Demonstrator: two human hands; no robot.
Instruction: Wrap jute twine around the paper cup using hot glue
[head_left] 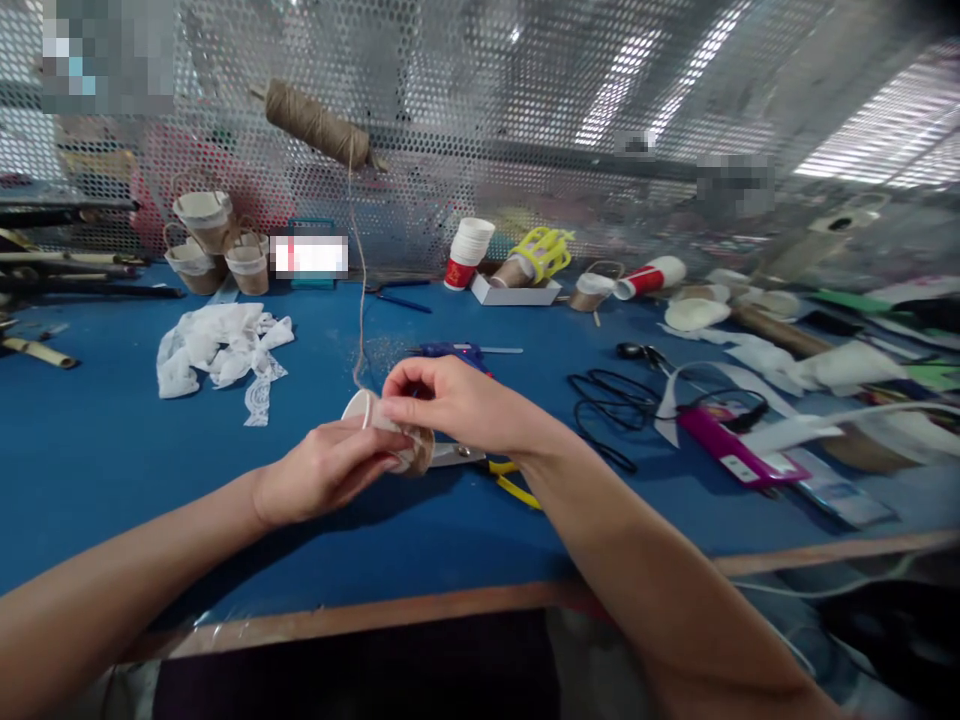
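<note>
Tilted on its side in my left hand (330, 465) is a small paper cup (360, 408), its white rim facing left and its lower part brown with twine and a pale lace band. The fingers of that hand wrap around the cup's near side. My right hand (442, 395) is closed in a pinch against the cup's upper side; what lies between its fingertips is hidden. Jute twine (361, 290) runs from the hanging spool (315, 125) down to the cup's rim. Just right of the cup lie yellow-handled scissors (480, 460), and a blue glue gun (457, 352) lies behind my right hand.
White lace (221, 345) is heaped on the blue table (112, 450) at left, near several finished cup baskets (206, 245). Stacked cups (469, 250) stand at the back. A black cable (611, 410) and a magenta power strip (735, 450) lie at right.
</note>
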